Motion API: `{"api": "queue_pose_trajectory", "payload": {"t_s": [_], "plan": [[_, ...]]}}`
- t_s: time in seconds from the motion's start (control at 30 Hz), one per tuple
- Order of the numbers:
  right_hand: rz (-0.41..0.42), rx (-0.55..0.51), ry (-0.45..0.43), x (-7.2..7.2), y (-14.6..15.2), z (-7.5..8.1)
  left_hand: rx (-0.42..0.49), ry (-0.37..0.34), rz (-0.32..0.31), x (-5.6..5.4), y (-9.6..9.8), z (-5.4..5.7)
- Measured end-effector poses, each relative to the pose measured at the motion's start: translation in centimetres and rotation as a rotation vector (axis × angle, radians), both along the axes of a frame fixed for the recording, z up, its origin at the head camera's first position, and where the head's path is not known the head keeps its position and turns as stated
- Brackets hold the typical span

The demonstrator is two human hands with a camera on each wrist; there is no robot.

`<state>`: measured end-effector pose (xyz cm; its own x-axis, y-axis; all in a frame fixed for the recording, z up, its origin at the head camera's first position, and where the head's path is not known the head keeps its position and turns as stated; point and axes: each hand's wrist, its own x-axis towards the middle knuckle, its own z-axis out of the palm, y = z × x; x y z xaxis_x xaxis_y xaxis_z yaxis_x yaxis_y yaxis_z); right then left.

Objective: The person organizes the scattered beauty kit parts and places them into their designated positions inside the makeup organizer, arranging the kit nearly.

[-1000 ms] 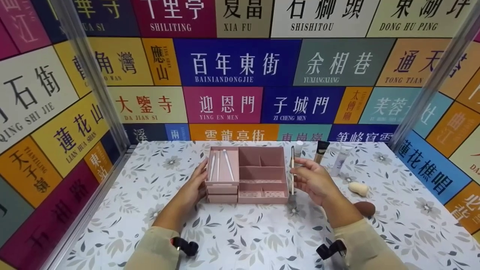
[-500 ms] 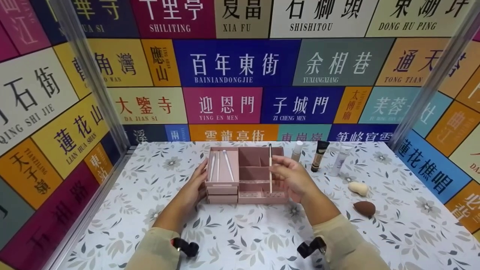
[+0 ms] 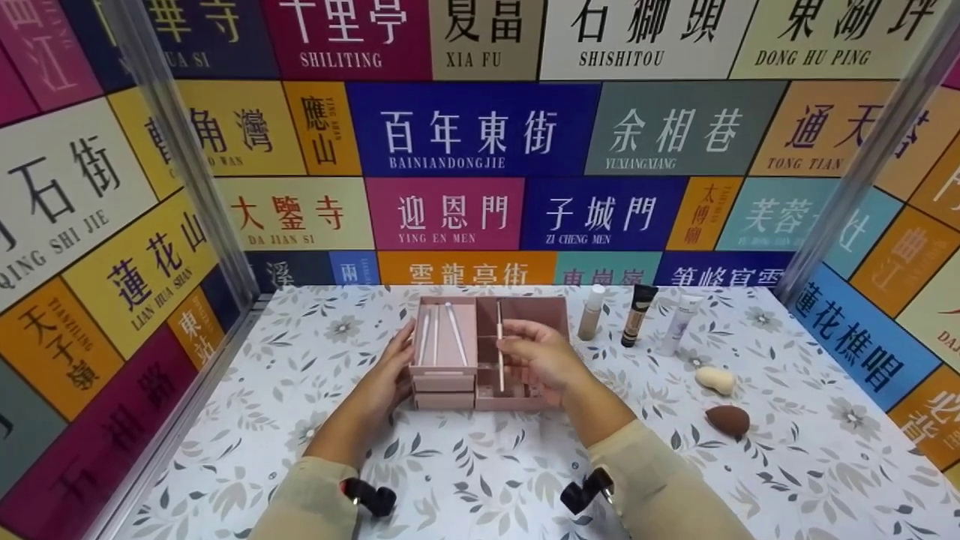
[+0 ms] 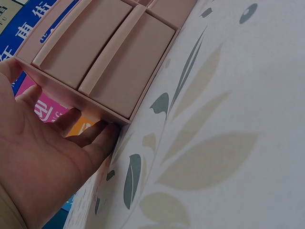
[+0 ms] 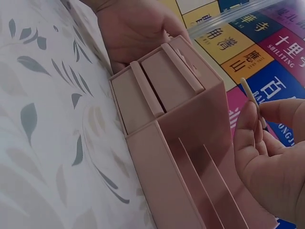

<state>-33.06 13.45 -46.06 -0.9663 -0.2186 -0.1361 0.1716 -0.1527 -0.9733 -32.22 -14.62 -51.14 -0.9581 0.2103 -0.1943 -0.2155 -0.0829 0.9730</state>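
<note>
A pink desktop organizer (image 3: 445, 381) stands on the table, with two drawers on its left and open compartments (image 3: 529, 311) on its right. My left hand (image 3: 382, 379) rests against its left side, fingers extended along the wall, as the left wrist view (image 4: 52, 143) also shows. Between thumb and fingertips my right hand (image 3: 544, 364) pinches a slim makeup brush (image 3: 500, 341), held roughly upright over the right compartments. The brush's lower end is hard to make out against the organizer. Several thin white sticks (image 3: 426, 334) lie in the organizer's top left tray.
Right of the organizer stand a small capped bottle (image 3: 590, 315), a black-capped tube (image 3: 636, 319) and a white tube (image 3: 679, 326). Nearer lie a cream makeup sponge (image 3: 715, 380) and a brown one (image 3: 727, 421). Printed panels wall in the floral-covered table (image 3: 480, 472).
My right hand has carried the makeup brush leftward, from beside the organizer's right edge to above its right compartments. My left hand has stayed at the organizer's left side.
</note>
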Motion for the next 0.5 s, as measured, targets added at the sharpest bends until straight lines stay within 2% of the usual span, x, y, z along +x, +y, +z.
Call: {"api": "queue_pose_trajectory", "payload": {"t_s": [0.17, 0.5], "plan": [[0.018, -0.018, -0.018, -0.4, -1.3, 0.2, 0.015, 0.047, -0.016, 0.1, -0.1, -0.1], [-0.004, 0.003, -0.034, -2.0, -2.8, 0.7, 0.010, 0.020, -0.015, 0.1, 0.0, -0.1]]}}
